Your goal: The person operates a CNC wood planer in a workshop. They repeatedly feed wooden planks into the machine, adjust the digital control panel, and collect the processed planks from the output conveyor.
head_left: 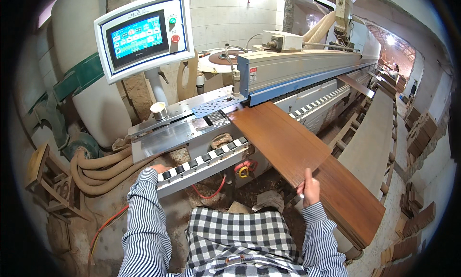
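Observation:
My left hand [160,168] rests at the near left end of a rail [206,162] lined with black and white rollers. Its fingers are mostly hidden there. Beside the near edge of a brown wooden panel [283,138], my right hand [310,188] has one finger stretched up over the wood and the others curled. A small white bit shows at those curled fingers, too small to name. The panel's far end lies at the blue and grey machine beam [307,68]. Its near end overlaps another brown panel [350,200] on a stack.
A control screen [139,35] with green and red buttons stands at the left. A small cup [159,110] sits on the metal bed [163,145]. Thick hoses [103,174] and a wooden stool [45,181] are at the left; a long roller conveyor [370,133] is at the right.

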`<state>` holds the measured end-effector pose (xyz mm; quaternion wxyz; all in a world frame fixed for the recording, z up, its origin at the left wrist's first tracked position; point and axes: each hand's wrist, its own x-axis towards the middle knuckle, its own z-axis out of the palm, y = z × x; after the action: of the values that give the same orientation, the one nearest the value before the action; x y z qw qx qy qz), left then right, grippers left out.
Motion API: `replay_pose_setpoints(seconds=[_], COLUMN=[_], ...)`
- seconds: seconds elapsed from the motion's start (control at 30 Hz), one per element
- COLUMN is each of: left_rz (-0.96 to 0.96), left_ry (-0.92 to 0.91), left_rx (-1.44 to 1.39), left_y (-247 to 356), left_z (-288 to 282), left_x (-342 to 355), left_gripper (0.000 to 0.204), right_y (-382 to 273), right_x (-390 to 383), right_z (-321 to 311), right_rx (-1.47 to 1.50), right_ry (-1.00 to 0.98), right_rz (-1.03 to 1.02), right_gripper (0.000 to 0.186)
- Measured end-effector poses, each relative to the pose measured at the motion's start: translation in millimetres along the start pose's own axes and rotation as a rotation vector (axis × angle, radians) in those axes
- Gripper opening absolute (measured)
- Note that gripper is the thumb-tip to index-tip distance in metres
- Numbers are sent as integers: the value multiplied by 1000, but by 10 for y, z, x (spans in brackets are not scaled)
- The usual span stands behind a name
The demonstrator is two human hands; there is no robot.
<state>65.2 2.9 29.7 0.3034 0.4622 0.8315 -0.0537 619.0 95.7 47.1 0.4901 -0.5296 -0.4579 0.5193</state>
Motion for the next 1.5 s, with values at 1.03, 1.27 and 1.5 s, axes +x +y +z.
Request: replay_pose_setpoints(seconds=[1.03, 1.27, 1.5], left_rz=[-7, -14, 0], left_ry=[7, -5, -4], left_rx=[37, 11, -5], left_y=[-130, -71, -4], left_z=[101, 23, 27], left_x=[162, 22, 21], left_gripper=[48, 48, 49], right_y=[974, 789, 1380], right_x=[-1130, -975, -1373], right_z=[-3819, -3833, -4586], right_rx=[-1458, -1297, -868], right_ry=[1080, 1055, 873], right_rz=[229, 390, 320], right_gripper=[53, 57, 55])
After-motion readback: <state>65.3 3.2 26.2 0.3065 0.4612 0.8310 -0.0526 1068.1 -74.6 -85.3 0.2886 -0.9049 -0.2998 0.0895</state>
